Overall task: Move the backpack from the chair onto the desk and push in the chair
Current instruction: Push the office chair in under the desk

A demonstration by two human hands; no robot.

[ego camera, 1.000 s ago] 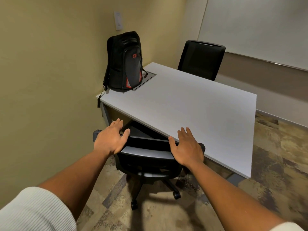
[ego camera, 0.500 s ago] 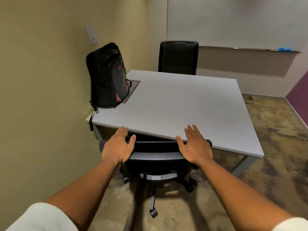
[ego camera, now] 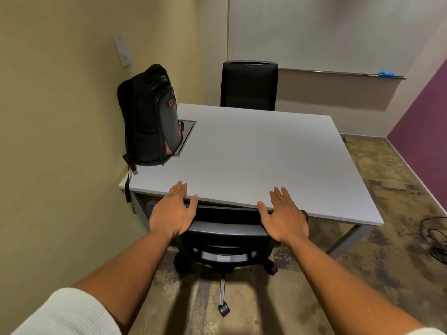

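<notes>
1. Head view, far left: the backpack stands upright on the worktop, at the left rear corner hard by the yellow wall, its base partly over a recessed panel. A strap dangles past the worktop edge. Risk here: a jolt through the worktop could tip that tall bag, and the hanging strap could snag on something passing below.

2. Left hand is spread flat, fingers extended, palm on the top of the chair backrest; it grips nothing, just presses.

3. Centre: the chair sits with its seat already under the worktop and its backrest just beside the front edge. One caster leg sticks out toward the person. Push too hard and, I reckon, the backrest knocks the edge and shakes the bag.

4. Right hand mirrors the left, open and flat on the backrest's right end, fingertips over the worktop edge. Fingers could get pinched between backrest and edge.

5. Uneven pressure could swivel the chair on its casters.

6. Far right: loose cables lie on the floor, well apart from the chair.
</notes>
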